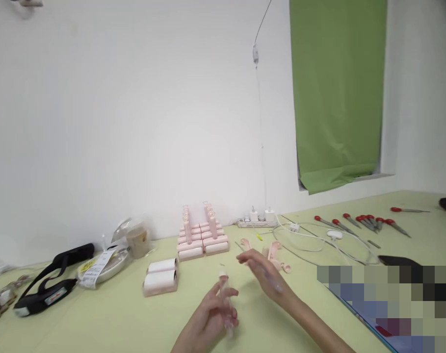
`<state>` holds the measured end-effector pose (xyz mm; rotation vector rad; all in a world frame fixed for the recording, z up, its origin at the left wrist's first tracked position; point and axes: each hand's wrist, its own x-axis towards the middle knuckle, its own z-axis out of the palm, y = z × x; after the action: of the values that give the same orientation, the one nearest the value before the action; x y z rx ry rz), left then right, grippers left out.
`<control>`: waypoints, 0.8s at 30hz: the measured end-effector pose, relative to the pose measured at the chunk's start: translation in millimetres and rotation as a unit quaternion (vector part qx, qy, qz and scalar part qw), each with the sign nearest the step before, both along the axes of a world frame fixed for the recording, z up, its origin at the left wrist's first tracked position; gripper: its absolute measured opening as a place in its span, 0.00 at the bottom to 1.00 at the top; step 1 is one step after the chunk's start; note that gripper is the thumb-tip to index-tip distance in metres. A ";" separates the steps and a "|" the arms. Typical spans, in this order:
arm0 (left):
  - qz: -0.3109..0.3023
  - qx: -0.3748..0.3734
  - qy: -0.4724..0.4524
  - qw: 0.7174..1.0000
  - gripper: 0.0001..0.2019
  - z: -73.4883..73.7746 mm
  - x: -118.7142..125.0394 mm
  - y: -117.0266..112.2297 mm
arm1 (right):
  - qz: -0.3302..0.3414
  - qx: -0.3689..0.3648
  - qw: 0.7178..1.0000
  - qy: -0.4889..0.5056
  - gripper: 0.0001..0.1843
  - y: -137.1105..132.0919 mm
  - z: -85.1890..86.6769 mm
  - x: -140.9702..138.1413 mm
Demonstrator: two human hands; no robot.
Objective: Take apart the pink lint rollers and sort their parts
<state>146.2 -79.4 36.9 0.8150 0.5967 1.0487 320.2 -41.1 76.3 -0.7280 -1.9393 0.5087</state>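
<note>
**A:** Nearest you, at 6 o'clock on the table (108, 318), your left hand (208, 318) is curled shut around a pink handle (224, 289). You hold it roughly upright, with its top poking above your fingers.

**B:** And the right?

**A:** Your right hand (261, 272) hovers at 1 o'clock from the left one, fingers spread wide and palm down. It's blurred, but I can make out nothing in it.

**B:** What's around it?

**A:** The loose handles (276, 252) lie just past your fingertips at 12. The stack (202, 240) of pink rollers sits at 11, near the wall. Two rollers (160, 277) lie at 9, and a white cable (318, 240) loops at 2.

**B:** What could go wrong?

**A:** I'd say your grip sits low on the handle, so a quick turn of the wrist could let it tip or slip out. A careless sweep of your open hand could scatter the loose handles into the cable. A finger could also catch a loop and drag it across. The stack's upright pieces look easy to topple if you bump them.
</note>
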 end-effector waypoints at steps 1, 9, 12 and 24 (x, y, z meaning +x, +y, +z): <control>0.032 0.011 0.016 0.999 0.25 -2.0 -4.1 -1.9 | 0.008 -0.041 0.999 0.032 0.21 -0.5 -2.9 -2.5; 0.055 0.110 0.283 0.951 0.13 6.3 2.2 -3.7 | 0.069 -0.071 0.994 -0.039 0.22 -20.5 -15.6 -5.1; 0.045 0.158 0.381 0.910 0.09 6.5 6.5 -10.5 | 0.008 -0.045 0.996 -0.073 0.16 -20.0 -16.5 -5.8; 0.102 0.421 0.651 0.624 0.06 3.8 7.7 -19.1 | 0.019 -0.123 0.990 -0.065 0.11 -21.1 -32.8 -15.4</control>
<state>153.9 -98.6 40.6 2.4802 1.4704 0.7396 304.7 -62.2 43.5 -0.9016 -2.0361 0.7499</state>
